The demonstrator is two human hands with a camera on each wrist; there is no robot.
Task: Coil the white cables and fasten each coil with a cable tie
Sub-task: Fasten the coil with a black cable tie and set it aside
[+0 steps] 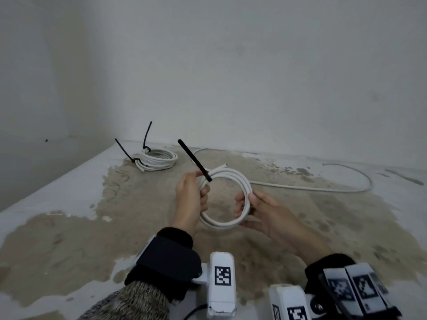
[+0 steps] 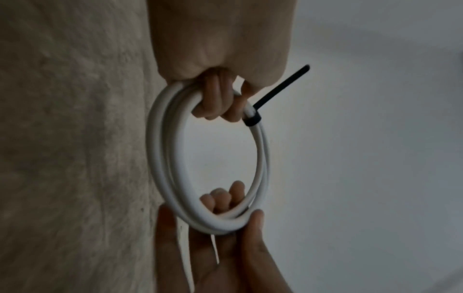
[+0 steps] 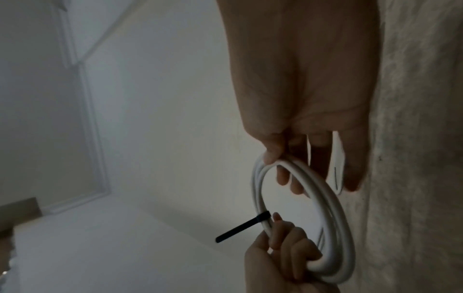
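While held up over the table (image 1: 138, 227), coil (image 1: 231, 173) of white cable gripped on two sides. Left hand (image 1: 188, 199) curled round the left part, fingers hooked through the ring, just beside the black tie (image 1: 194, 159). Tie looped round the strands, long tail poking up and off to the left. Right hand (image 1: 270, 215) pinching the right part, thumb on the outer edge, fingers inside the ring. Seen from the left wrist: coil (image 2: 160, 150) upright, tie (image 2: 280, 87) close against the knuckles. Farther back on the table, near the wall, two done coils (image 1: 159, 159) stacked, each with a black tie sticking up. Off to the right, a loose cable (image 1: 323, 189) lying in a wide curve.
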